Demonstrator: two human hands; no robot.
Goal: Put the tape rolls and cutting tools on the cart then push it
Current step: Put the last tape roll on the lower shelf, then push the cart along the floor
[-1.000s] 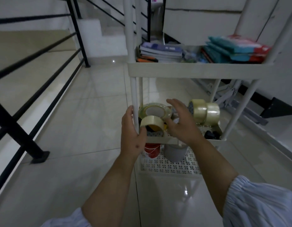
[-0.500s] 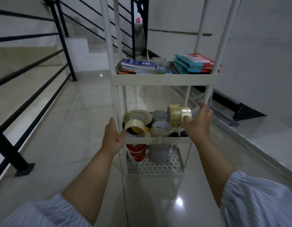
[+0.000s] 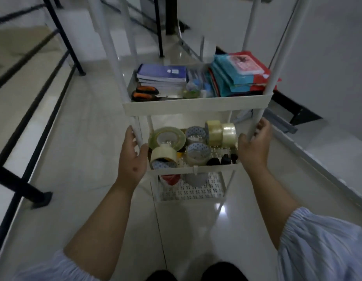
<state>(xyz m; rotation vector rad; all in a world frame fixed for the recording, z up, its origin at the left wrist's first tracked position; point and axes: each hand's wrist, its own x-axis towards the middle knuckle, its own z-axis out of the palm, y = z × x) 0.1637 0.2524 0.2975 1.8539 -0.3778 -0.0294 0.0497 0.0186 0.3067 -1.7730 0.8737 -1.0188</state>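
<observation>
The loading part is looking finished: the tape rolls (image 3: 193, 141) are sitting together on the middle shelf of the white cart (image 3: 196, 105), and the orange-handled cutting tools (image 3: 145, 93) are lying at the front left of the shelf above, beside a stack of blue notebooks (image 3: 162, 75). The left hand (image 3: 133, 157) is wrapping around the near left post just above the middle shelf, and the right hand (image 3: 254, 145) is closing around the near right post. With both hands gripping the frame, only the push along the tiled floor (image 3: 74, 138) is remaining, judging by this view.
</observation>
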